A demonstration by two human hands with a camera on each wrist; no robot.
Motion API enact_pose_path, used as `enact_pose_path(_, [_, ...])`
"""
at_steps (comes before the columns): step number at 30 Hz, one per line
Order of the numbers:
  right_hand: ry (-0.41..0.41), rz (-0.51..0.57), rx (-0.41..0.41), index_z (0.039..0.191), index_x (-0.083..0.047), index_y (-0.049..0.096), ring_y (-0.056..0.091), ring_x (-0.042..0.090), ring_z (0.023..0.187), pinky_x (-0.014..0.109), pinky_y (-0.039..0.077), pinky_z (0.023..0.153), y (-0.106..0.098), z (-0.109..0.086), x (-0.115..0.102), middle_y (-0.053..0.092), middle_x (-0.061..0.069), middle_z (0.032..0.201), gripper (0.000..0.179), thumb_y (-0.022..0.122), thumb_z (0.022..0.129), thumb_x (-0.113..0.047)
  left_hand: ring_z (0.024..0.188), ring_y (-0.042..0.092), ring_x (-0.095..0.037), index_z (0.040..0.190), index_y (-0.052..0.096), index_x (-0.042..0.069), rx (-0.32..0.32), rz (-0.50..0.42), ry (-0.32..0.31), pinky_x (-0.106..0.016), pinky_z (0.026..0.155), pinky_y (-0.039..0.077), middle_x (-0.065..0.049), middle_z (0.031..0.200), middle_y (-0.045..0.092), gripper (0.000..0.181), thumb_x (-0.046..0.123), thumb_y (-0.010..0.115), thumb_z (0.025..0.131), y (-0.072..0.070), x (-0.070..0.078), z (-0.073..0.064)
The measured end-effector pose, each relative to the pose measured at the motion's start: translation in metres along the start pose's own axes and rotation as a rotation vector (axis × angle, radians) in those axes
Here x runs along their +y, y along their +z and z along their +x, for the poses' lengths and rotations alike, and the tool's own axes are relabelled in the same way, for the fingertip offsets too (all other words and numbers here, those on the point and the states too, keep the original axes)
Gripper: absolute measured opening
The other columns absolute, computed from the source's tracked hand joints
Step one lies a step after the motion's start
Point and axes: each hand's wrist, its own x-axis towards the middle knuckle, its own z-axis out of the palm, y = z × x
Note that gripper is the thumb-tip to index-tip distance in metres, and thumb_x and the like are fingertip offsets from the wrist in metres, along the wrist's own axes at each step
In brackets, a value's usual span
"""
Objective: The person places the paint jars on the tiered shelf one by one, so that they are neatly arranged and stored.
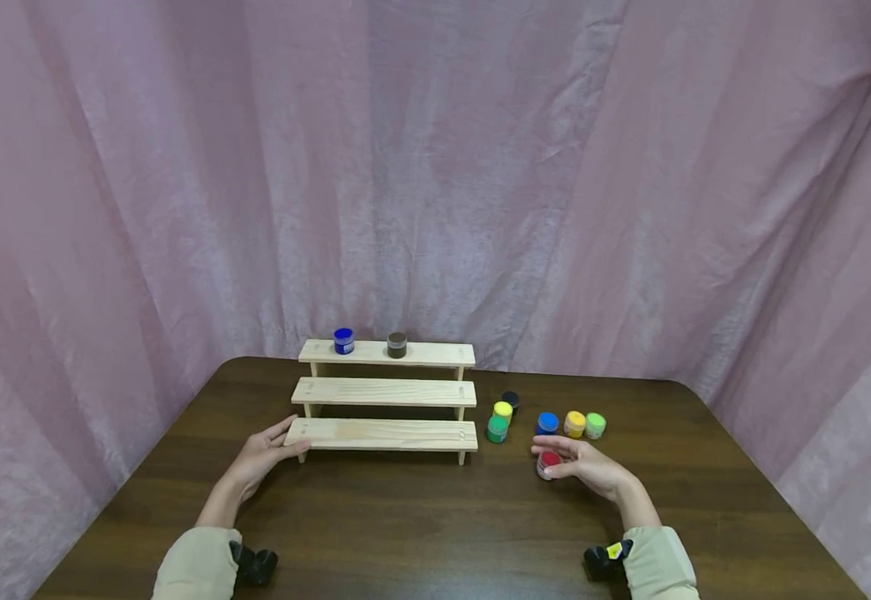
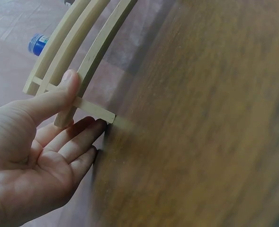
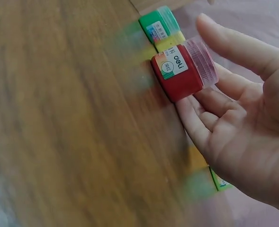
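Observation:
My left hand point(image 1: 261, 460) is at the left end of a three-tier wooden display rack point(image 1: 382, 433). It grips the end of the lowest board, thumb on the front side and fingers around the end point(image 2: 49, 156). My right hand point(image 1: 593, 468) reaches around a red paint jar point(image 1: 548, 465) standing on the table. In the right wrist view, the thumb is spread away from the red jar point(image 3: 182, 71), and the fingers extend behind it. A dark blue paint jar point(image 1: 343, 341) and a dark brown paint jar point(image 1: 397, 345) stand on the top tier.
Right of the rack stand green point(image 1: 498, 429), yellow point(image 1: 503, 410) and black point(image 1: 510, 402) jars. Beyond the right hand are blue point(image 1: 547, 423), orange-yellow point(image 1: 574, 424) and light green point(image 1: 595, 426) jars. Pink curtains point(image 1: 435, 183) hang behind the brown table point(image 1: 405, 533).

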Motion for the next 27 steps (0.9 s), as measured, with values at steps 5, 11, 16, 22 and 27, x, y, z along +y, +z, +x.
enact_pose_path(5, [-0.004,-0.004,-0.011,0.148,0.011,0.028,0.051,-0.003,0.118,0.018,0.046,0.094,-0.004,-0.001,0.002,0.038,0.032,0.149,0.069,0.064,0.092,-0.009,0.147,0.022,-0.039,0.156,0.02,0.008,-0.004,-0.01,0.002,-0.058,0.12,0.016,-0.022,0.153,0.031,0.085,0.03,0.07,0.091,0.001,-0.001,0.001])
enact_pose_path(11, [-0.017,-0.011,0.007,0.144,0.014,0.031,0.053,-0.009,0.111,0.017,0.047,0.091,-0.003,0.001,0.004,0.043,0.033,0.145,0.068,0.066,0.089,-0.005,0.146,0.026,-0.039,0.156,0.02,0.006,0.006,-0.003,-0.001,-0.057,0.119,0.019,-0.023,0.153,0.032,0.086,0.031,0.07,0.09,0.002,-0.001,0.0])
enact_pose_path(16, [-0.02,-0.025,0.033,0.141,0.013,0.038,0.056,-0.007,0.109,0.018,0.05,0.088,-0.001,0.001,0.004,0.049,0.032,0.141,0.064,0.068,0.088,-0.005,0.146,0.025,-0.039,0.156,0.022,0.006,0.009,-0.014,-0.002,-0.057,0.12,0.017,-0.024,0.152,0.032,0.085,0.03,0.071,0.09,0.002,-0.001,-0.001])
enact_pose_path(22, [-0.012,-0.114,0.082,0.14,0.01,0.045,0.057,-0.008,0.105,0.016,0.05,0.085,0.005,0.003,-0.004,0.052,0.03,0.138,0.061,0.07,0.087,-0.008,0.145,0.026,-0.038,0.156,0.021,0.006,0.005,-0.012,0.007,-0.057,0.12,0.018,-0.024,0.152,0.032,0.084,0.029,0.069,0.091,0.0,0.001,0.001])
enact_pose_path(27, [-0.009,-0.153,0.116,0.138,0.009,0.048,0.058,-0.005,0.106,0.016,0.05,0.084,0.013,0.003,-0.013,0.054,0.029,0.138,0.058,0.071,0.087,-0.01,0.146,0.026,-0.038,0.156,0.022,0.008,0.008,-0.002,-0.006,-0.056,0.12,0.019,-0.023,0.153,0.031,0.085,0.032,0.071,0.09,-0.001,0.0,0.001])
